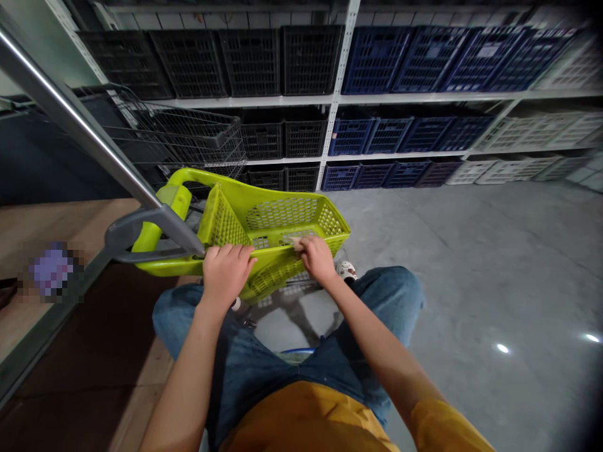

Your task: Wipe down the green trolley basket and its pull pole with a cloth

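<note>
A lime-green plastic shopping cart [276, 253] with perforated basket walls stands upright in front of my knees. My left hand [226, 273] has its fingers curled over the near rim, close to the inner divider [223, 220]. Farther right along the same rim, my right hand [318, 258] is closed on a small pale wad that looks like cloth [296, 242]. Its fingertips reach just inside the basket; the exact grip is partly hidden. A shiny metal pole with a grey forked end [162, 229] rests by the cart's green handle [164, 207] on the left.
Shelves of black crates [311, 59], blue crates [377, 59] and white crates [522, 129] line the back. A wire shopping cart [188, 135] stands behind the green one. A wooden surface [101, 216] lies left, holding a blurred purple item [53, 269]. Grey floor [471, 282] extends right.
</note>
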The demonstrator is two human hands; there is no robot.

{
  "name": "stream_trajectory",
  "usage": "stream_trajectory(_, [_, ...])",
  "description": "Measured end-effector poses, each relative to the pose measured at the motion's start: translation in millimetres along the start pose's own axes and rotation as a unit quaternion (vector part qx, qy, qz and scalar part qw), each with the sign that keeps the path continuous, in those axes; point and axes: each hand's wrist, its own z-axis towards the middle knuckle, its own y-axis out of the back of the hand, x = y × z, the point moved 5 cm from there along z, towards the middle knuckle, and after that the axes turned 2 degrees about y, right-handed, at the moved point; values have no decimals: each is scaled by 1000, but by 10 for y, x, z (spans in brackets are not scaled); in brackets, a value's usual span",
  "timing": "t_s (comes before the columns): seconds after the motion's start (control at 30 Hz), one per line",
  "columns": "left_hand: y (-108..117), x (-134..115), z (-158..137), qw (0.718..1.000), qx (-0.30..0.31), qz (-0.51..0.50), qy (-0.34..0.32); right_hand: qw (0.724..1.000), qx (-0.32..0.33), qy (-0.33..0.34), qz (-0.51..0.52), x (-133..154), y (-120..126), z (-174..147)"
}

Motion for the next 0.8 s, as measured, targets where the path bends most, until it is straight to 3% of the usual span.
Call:
stream_trajectory(0.13, [-31, 9, -5, 1000, -4, 4, -3, 995, -37, -96, -9, -909, 334, -261])
stream_trajectory(0.23, [-17, -3, 5, 1000, -4, 3, 0, 979, -95, -176, -25, -1139, 453, -340])
stream_trajectory(0.33, [1, -17, 21, 1000, -2, -4, 10, 975, -136, -173, -31, -745, 305, -244])
stream_trajectory(0.47, [11, -23, 32, 1000, 5, -10, 21, 991, -110, -72, 18, 289, -135, 16])
stream_trajectory(0.57, [28, -21, 30, 1000, 7, -4, 19, 993, -96, -54, 37, 711, -295, 112])
stream_trajectory(0.67, [38, -20, 23, 1000, 5, 2, 12, 998, -44, 22, 40, 611, -265, 86])
stream_trajectory(0.73, [33, -21, 17, 1000, 1, 3, 9, 998, -28, 50, 30, 266, -147, -2])
stream_trajectory(0.8, [20, -24, 11, 1000, -3, 3, 6, 999, -45, 16, 11, -214, 23, -118])
